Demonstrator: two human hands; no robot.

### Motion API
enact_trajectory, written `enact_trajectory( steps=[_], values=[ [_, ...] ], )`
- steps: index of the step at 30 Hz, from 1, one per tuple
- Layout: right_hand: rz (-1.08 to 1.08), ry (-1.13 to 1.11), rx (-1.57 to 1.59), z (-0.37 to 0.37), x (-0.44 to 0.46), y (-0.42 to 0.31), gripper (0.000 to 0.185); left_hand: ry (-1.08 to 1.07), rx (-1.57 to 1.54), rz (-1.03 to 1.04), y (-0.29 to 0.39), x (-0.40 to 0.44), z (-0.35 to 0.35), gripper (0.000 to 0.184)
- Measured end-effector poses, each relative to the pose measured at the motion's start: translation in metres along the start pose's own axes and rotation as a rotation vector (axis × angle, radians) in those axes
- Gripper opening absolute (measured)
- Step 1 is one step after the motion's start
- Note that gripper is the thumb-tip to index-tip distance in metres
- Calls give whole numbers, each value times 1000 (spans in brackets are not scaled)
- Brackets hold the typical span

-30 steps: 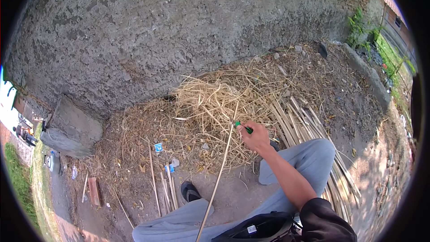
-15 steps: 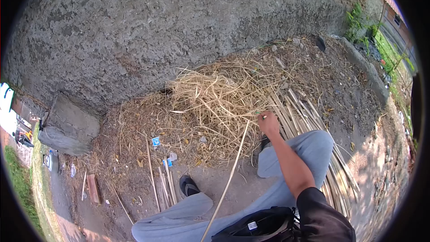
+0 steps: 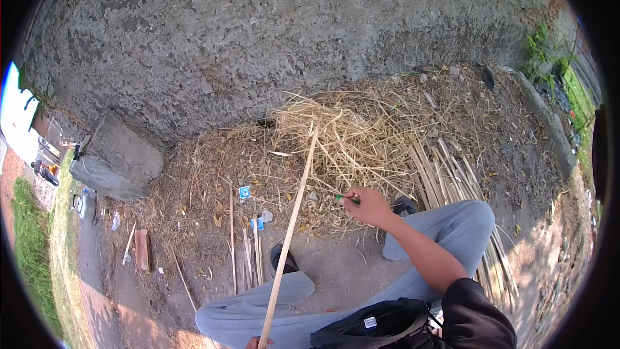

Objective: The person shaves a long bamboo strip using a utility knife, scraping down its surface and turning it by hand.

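Observation:
A long pale bamboo strip (image 3: 294, 216) rises at a slant from the bottom edge, its tip over the straw-like shavings (image 3: 349, 132). My left hand (image 3: 258, 343), mostly cut off by the lower edge, is closed around the strip's near end. To the right of the strip, my right hand (image 3: 371, 208) is closed on a small green object (image 3: 340, 197). Only bits of green show between the fingers, so its kind is unclear. That hand is apart from the strip, in front of the shavings.
Split bamboo strips (image 3: 445, 171) lie beside my right knee, and a few thin ones (image 3: 252, 258) near my left foot. A rough wall (image 3: 271, 39) runs behind the shavings. On the left are a concrete block (image 3: 123, 155) and a brick (image 3: 142, 250). Blue wrappers (image 3: 244, 192) litter the ground.
The bamboo strip has swung leftward and its tip is higher. My right hand has moved left and down, away from the loose strips. My left hand has come into view at the bottom.

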State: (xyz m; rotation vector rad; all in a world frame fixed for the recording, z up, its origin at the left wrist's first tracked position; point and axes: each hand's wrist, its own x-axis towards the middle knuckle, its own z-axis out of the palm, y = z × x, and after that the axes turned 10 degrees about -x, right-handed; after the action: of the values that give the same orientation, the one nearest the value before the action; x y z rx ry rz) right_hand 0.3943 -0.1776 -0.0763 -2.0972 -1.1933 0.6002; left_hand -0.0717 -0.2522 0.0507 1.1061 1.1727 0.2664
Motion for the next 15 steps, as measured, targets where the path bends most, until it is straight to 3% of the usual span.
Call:
enact_trajectory(
  steps=[3, 5, 6, 11, 13, 15],
  values=[
    [-72, 41, 227, -25, -19, -47, 32, 91, -445, -309, 28, 47, 20, 26],
    [-115, -3, 261, -32, -36, -62, 24, -205, -499, -246, 32, 89, 18, 26],
    [-150, -42, 305, -30, -44, -64, 17, -206, -502, -248, 37, 104, 23, 26],
    [-133, -33, 307, 2, -54, -39, 17, -337, -335, -152, 61, 165, 59, 34],
    [-68, 78, 631, 15, -49, -34, 17, -352, -331, -149, 72, 180, 74, 34],
    [-46, 45, 613, 13, -48, -35, 17, -368, -308, -165, 82, 188, 85, 33]
  ],
)
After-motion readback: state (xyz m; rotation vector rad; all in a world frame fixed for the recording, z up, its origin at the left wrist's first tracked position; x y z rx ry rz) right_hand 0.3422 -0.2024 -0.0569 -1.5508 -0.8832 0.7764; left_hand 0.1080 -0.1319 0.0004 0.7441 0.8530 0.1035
